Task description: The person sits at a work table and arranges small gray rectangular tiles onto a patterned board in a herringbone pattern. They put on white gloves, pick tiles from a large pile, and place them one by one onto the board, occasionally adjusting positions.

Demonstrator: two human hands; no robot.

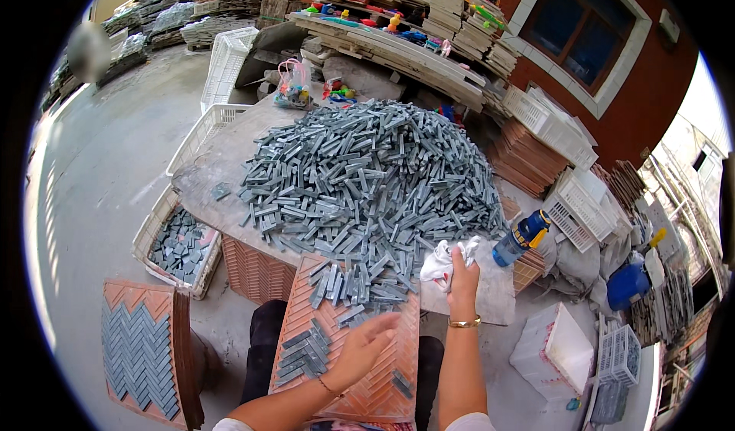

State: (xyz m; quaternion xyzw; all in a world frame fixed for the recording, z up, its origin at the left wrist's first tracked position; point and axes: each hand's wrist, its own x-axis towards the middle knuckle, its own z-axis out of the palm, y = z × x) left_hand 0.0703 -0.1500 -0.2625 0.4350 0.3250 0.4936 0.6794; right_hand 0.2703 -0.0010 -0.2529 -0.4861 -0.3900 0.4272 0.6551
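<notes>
My right hand (462, 284) is closed around a crumpled white cloth (438, 266) with a small red mark, over the right front of the stone slab. My left hand (366, 348) hangs over an orange herringbone-grooved tray (352, 389), its fingers stretched toward the right and nothing visible in them. Grey stone strips (304, 351) lie fitted in the tray's left grooves, and a few more sit at its right edge. Loose strips (344, 284) cover the tray's far end, touching the large heap of grey strips (367, 174) behind it.
A blue bottle (519, 238) stands right of the cloth. At the left are a filled herringbone tray (142, 354) on a stack and a white crate (172, 249) of stone pieces. A white box (553, 351) stands at the right. Toys (394, 24) lie on far slabs.
</notes>
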